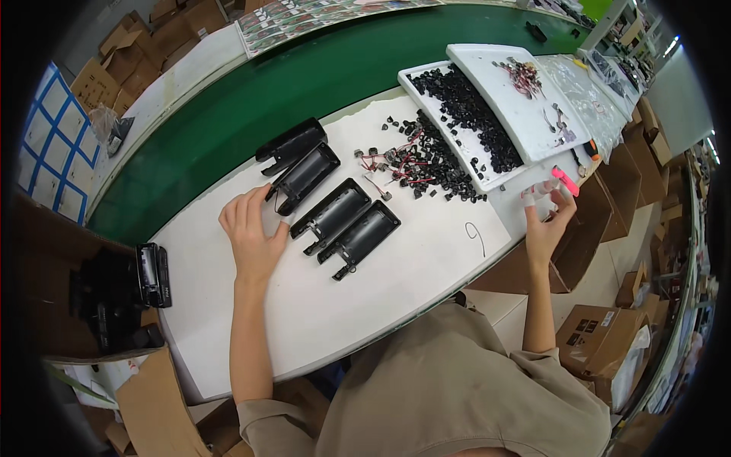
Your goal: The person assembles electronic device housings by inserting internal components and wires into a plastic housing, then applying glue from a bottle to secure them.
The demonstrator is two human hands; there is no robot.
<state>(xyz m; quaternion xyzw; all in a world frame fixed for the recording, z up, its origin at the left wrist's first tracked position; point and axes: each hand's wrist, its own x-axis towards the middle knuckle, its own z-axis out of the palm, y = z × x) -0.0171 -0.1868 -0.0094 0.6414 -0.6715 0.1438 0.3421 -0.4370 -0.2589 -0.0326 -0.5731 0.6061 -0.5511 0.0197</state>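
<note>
On the white-covered table, four black plastic housing halves (335,215) lie in a slanted row, hollow sides mostly up. My left hand (255,232) is at the lower end of the second black housing half (308,175), fingertips at one side and thumb at the other, gripping it. Out at the right edge of the table, my right hand (550,213) has its fingers bent around a bright pink piece (565,181); its kind is unclear. White covers sit on some fingertips. Between the hands lie a heap of small black parts (442,164) and small pieces with red wires (403,164).
Two white foam trays, one with black parts (464,107), one with wired pieces (521,76), stand far right. A green belt (205,145) runs behind. At left a carton (46,251) holds black housings (154,276). Cardboard boxes (598,343) stand on the floor at right.
</note>
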